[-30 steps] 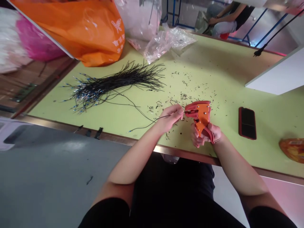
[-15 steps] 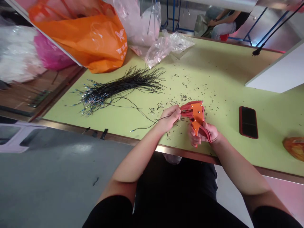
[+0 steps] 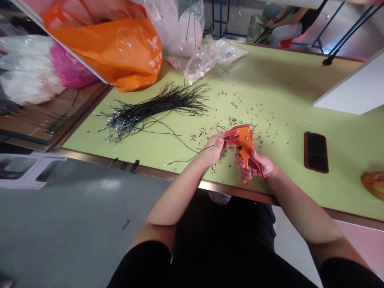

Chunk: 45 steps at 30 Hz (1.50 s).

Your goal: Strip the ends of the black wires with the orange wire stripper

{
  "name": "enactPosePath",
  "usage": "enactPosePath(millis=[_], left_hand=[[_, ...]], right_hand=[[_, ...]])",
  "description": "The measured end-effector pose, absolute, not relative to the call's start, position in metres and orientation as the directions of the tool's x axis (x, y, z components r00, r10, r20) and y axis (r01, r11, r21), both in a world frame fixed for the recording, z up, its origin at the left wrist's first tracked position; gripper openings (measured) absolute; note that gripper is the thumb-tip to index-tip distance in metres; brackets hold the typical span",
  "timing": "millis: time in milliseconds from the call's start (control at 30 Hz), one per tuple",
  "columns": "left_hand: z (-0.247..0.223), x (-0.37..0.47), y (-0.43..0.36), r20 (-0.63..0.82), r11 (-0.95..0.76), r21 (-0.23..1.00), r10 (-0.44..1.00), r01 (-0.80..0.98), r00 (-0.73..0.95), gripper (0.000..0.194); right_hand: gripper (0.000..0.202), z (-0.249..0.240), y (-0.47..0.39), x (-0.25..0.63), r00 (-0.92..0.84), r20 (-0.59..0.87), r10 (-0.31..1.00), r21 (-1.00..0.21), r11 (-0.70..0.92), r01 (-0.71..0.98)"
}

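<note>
My right hand is wrapped round the handles of an orange and red wire stripper, its head pointing left. A thin black wire is pinched in my left hand, right at the stripper's jaws; the fingers hide where wire and jaws meet. That wire's tail runs left over the table to a small blue tip. Further left lies a thick bundle of black wires, with blue and shiny metal ends at its left side. Short black wire scraps are scattered around the tool.
A phone lies to the right, with an orange package beyond it. An orange bag and clear plastic bags stand at the back left. A white panel rises at the right. Across the table a person sits.
The wire stripper and my right hand have shifted slightly left against the table. My left hand stays near the jaws with the wire. The whole view has shifted a little.
</note>
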<state>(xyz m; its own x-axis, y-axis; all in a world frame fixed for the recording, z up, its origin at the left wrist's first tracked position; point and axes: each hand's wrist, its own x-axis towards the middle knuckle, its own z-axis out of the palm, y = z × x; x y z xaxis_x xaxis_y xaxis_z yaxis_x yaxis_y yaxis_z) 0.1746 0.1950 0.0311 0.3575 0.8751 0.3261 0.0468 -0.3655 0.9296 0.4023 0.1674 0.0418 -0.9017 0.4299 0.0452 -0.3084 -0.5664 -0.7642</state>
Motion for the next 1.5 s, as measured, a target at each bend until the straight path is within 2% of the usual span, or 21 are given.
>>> enactPosePath(millis=[167,367,500,633,800,1000,1233,1500], left_hand=[[0.035,0.174,0.195,0.330,-0.356,0.934,0.895,0.036,0.300,0.087],[0.047,0.174,0.195,0.357,-0.363,0.929,0.930,0.075,0.086,0.071],[0.051,0.175,0.192,0.322,-0.335,0.936,0.939,0.111,0.121,0.072],[0.049,0.176,0.190,0.319,-0.334,0.935,0.939,0.122,0.127,0.072],[0.045,0.175,0.190,0.345,-0.348,0.937,0.931,0.008,0.117,0.070],[0.049,0.175,0.192,0.294,-0.287,0.956,0.947,-0.069,0.133,0.074],[0.060,0.175,0.197,0.196,-0.085,0.934,0.934,-0.346,0.298,0.076],[0.054,0.175,0.197,0.158,-0.061,0.951,0.940,-0.304,0.304,0.074]], right_hand=[[0.055,0.045,0.166,0.402,-0.884,0.078,0.461,-0.743,-0.564,-0.359],[0.052,0.047,0.167,0.405,-0.860,0.131,0.494,-0.748,-0.520,-0.412],[0.056,0.046,0.167,0.403,-0.867,0.178,0.466,-0.781,-0.469,-0.413],[0.053,0.045,0.166,0.401,-0.879,0.152,0.452,-0.787,-0.482,-0.384],[0.054,0.048,0.167,0.402,-0.857,0.138,0.496,-0.776,-0.484,-0.405],[0.057,0.046,0.169,0.404,-0.873,0.136,0.468,-0.773,-0.501,-0.389],[0.063,0.048,0.173,0.409,-0.873,0.146,0.466,-0.747,-0.527,-0.406],[0.058,0.046,0.169,0.411,-0.886,0.164,0.433,-0.720,-0.561,-0.408]])
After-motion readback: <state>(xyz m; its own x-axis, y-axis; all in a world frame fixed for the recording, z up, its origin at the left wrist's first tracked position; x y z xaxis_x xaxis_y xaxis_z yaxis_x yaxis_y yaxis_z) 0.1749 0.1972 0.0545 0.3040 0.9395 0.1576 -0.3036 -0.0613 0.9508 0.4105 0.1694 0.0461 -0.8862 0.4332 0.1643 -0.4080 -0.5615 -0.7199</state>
